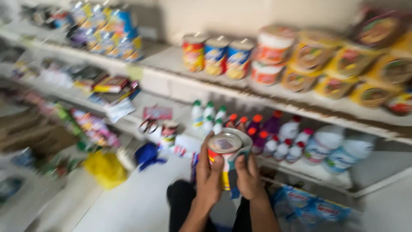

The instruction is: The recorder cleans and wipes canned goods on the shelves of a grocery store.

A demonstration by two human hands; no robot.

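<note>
tin can upright between both raised hands

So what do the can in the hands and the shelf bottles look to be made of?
The can, held by the left hand and right hand, looks like metal: a shiny silvery lid above a printed label. The bottles seem to be plastic, white or purple with coloured screw caps; blur leaves that uncertain.
</note>
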